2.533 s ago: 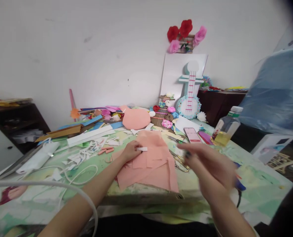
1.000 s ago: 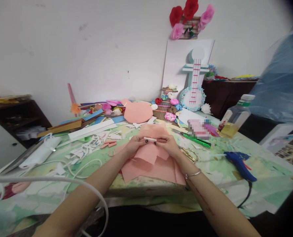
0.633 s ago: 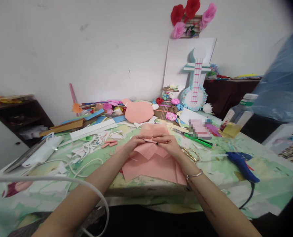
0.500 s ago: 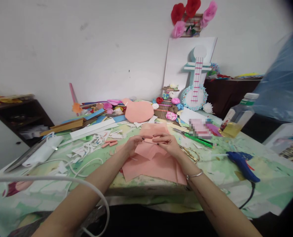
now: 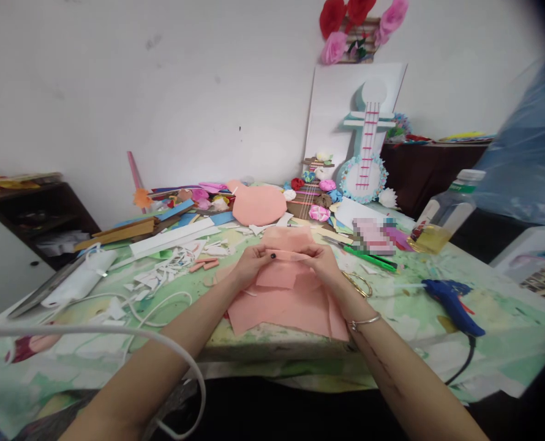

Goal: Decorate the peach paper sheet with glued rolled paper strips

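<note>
Bridging the fingers (image 5: 256,261), a slim peach strip (image 5: 287,255) sits over uneven-edged sheets (image 5: 286,311)

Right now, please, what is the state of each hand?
Left hand: closed, pinching one side of the pink paper.
Right hand: closed, pinching the other side of it.

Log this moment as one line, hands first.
left hand: holding pink paper; right hand: same paper; scissors, glue gun: lying on table
</note>
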### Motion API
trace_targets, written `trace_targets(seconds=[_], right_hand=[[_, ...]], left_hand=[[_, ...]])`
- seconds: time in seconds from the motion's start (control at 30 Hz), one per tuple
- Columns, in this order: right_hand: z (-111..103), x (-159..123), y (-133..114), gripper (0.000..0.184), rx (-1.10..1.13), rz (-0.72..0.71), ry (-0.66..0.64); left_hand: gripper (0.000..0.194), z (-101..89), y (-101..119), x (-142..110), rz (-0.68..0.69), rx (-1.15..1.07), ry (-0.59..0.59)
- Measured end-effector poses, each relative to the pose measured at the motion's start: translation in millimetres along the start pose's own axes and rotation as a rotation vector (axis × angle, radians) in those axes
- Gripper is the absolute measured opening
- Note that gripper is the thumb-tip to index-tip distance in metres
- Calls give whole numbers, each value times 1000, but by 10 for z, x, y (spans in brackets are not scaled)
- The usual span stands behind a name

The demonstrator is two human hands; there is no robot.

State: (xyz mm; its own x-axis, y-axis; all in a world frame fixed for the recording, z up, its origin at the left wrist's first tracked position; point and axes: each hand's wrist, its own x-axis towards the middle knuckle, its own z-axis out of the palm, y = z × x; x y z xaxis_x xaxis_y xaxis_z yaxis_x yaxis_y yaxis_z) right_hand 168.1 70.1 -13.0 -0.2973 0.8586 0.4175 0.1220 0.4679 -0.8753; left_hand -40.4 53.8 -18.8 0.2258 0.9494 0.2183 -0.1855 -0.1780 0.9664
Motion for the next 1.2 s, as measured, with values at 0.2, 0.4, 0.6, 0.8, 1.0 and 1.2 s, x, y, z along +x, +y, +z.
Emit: trace_targets(seconds=[0.2, 0.4, 0.6, 0.8, 1.0, 1.2], right_hand=[[-108, 28, 102, 21, -24, 2, -52], [-64, -54, -171, 47, 54, -84, -246], [33, -103, -247, 29, -1, -51, -216], [40, -86, -209, 31, -9, -42, -183], [26, -88, -215, 39, 55, 26, -196], [19, -92, -219, 31, 97, 76, -250]], left_hand=[[44, -9, 17, 25, 35, 79, 60], [26, -6, 28, 4, 86, 212, 106], [20, 45, 34, -25, 106, 308, 89], [27, 65, 48, -21, 131, 369, 126], [23, 49, 67, -28, 136, 411, 108], [20, 53, 51, -34, 155, 443, 74]])
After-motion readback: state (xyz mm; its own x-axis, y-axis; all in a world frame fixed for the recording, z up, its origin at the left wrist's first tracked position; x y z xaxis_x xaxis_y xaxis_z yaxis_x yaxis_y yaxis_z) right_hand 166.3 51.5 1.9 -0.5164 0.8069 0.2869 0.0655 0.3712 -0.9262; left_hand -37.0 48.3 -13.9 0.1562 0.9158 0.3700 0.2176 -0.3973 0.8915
